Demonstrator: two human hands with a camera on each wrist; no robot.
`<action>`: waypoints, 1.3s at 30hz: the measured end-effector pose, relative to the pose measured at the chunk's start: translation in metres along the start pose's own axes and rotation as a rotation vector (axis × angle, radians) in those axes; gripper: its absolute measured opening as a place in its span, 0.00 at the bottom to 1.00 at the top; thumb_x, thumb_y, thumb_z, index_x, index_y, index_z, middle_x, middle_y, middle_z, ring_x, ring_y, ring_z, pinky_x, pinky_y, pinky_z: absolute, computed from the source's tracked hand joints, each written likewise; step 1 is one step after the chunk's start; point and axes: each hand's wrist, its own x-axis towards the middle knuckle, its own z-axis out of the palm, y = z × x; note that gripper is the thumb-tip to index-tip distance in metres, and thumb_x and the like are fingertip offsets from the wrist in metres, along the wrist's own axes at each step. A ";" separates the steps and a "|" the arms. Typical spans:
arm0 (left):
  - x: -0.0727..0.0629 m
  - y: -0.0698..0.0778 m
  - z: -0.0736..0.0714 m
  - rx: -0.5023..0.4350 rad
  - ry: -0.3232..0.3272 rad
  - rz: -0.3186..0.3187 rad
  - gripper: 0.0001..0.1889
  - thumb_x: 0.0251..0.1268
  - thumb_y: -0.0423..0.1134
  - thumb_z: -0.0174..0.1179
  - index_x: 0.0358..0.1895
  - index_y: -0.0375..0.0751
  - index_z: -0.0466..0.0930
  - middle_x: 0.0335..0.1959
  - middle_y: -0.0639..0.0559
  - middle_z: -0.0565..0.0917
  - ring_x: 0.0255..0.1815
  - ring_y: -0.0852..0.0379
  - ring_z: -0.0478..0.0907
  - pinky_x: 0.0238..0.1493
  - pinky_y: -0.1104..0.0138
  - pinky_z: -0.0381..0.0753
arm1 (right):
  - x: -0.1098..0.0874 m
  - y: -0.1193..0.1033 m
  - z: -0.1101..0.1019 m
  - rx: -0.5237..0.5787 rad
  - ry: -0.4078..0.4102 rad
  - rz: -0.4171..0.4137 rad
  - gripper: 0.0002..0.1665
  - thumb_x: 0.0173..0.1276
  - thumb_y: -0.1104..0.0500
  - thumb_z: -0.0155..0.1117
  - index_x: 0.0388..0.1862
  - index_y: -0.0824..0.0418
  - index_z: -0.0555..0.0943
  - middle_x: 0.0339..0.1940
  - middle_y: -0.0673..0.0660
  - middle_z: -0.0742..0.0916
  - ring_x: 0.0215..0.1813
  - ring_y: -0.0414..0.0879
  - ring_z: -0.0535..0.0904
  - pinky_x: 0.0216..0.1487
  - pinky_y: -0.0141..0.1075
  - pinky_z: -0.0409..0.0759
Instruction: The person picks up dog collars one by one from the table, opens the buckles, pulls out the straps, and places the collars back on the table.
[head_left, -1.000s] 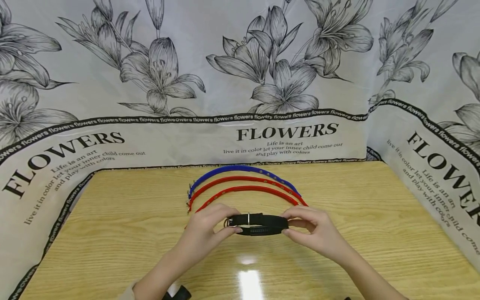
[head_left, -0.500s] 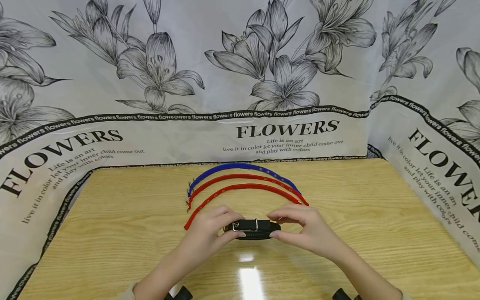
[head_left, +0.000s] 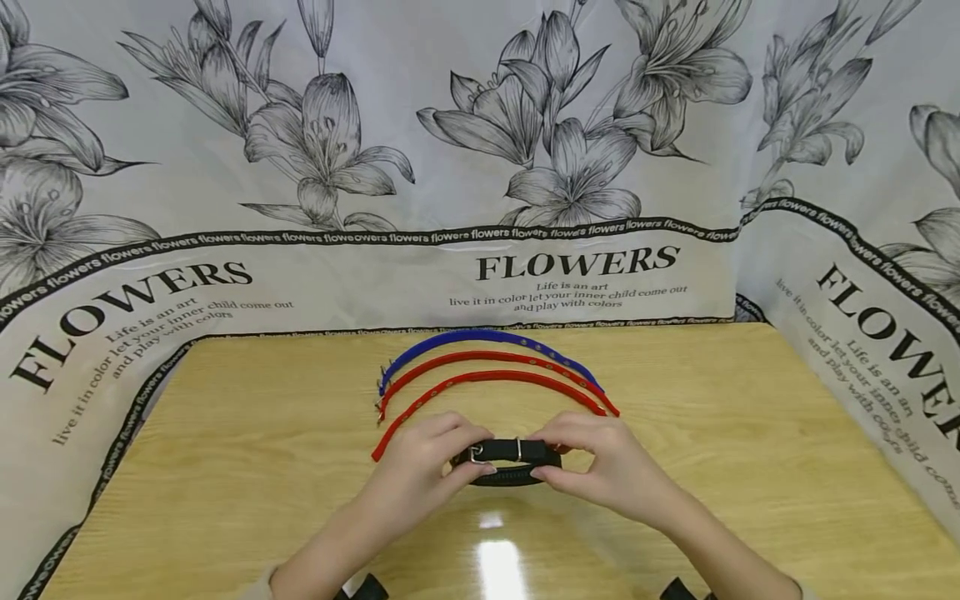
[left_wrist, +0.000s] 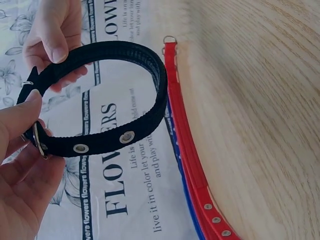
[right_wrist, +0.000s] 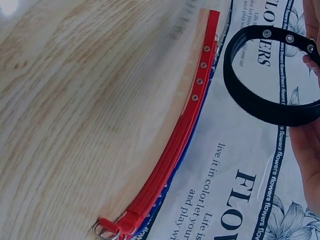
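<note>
A black collar (head_left: 498, 451), fastened into a loop with its metal buckle at the left, is held above the table by both hands. My left hand (head_left: 416, 471) pinches the buckle end between thumb and fingers. My right hand (head_left: 611, 467) pinches the loop near its right end. Metal eyelets show along the black collar (left_wrist: 105, 145) in the left wrist view. Beyond the hands, a near red collar (head_left: 495, 377), a second red collar (head_left: 480, 357) and a blue collar (head_left: 468, 337) lie side by side in arcs on the table.
The wooden table (head_left: 750, 467) reaches back to a white cloth (head_left: 360, 292) printed with flowers and lettering. More cloth stands along both sides. Dark objects (head_left: 371, 587) show near each wrist at the bottom edge.
My right hand has moved left along the black collar, closer to my left hand. The buckle and metal keeper have shifted right, and the loop looks shorter. The red and blue collars stay in place.
</note>
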 end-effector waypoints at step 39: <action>0.003 0.015 -0.004 0.039 0.031 0.100 0.08 0.57 0.38 0.65 0.39 0.41 0.84 0.36 0.57 0.79 0.39 0.62 0.73 0.41 0.75 0.73 | 0.014 -0.019 0.009 0.093 0.028 -0.026 0.18 0.52 0.65 0.73 0.44 0.60 0.82 0.38 0.52 0.86 0.40 0.42 0.81 0.40 0.32 0.80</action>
